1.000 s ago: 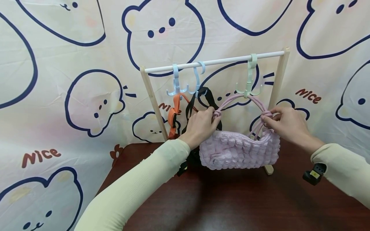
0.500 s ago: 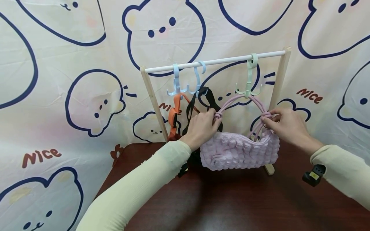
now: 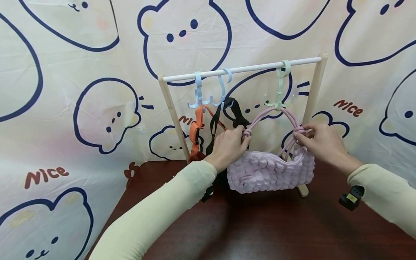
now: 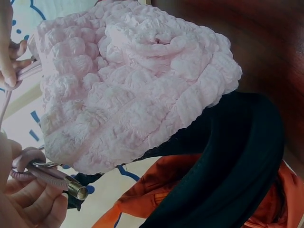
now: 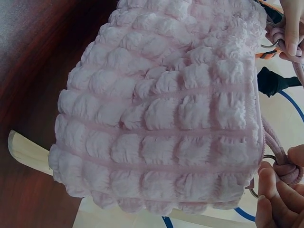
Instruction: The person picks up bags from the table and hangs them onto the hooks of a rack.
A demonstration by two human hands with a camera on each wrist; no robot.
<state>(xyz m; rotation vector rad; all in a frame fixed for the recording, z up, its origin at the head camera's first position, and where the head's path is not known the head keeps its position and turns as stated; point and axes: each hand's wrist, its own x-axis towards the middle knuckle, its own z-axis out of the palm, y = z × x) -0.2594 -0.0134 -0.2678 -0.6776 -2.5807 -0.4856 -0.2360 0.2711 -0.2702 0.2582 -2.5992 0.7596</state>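
Note:
A pale pink puffy handbag [image 3: 271, 172] hangs below a light green hook [image 3: 279, 88], the top of its cord handle [image 3: 260, 115] right at the hook's lower prongs. My left hand [image 3: 229, 146] grips the knot on the handle's left side; in the left wrist view, a brass-coloured cord end [image 4: 77, 190] sticks out past the fingers. On the other side, my right hand [image 3: 325, 139] pinches the right knot [image 5: 287, 172] between thumb and fingers. Quilted squares of the bag fill much of the right wrist view. The bag's body hangs above the table.
A white rod [image 3: 247, 69] on a wooden stand [image 3: 313, 90] carries two light blue hooks [image 3: 198, 94] at left. Below them hang an orange strap [image 3: 194, 130] and a black strap [image 3: 238, 112]. A dark red-brown table [image 3: 260, 231] lies below, with a printed cloth [image 3: 97, 65] behind.
My left hand has moved slightly right and down with its knot, and the bag's left end has shifted the same way. The right hand stays nearly still.

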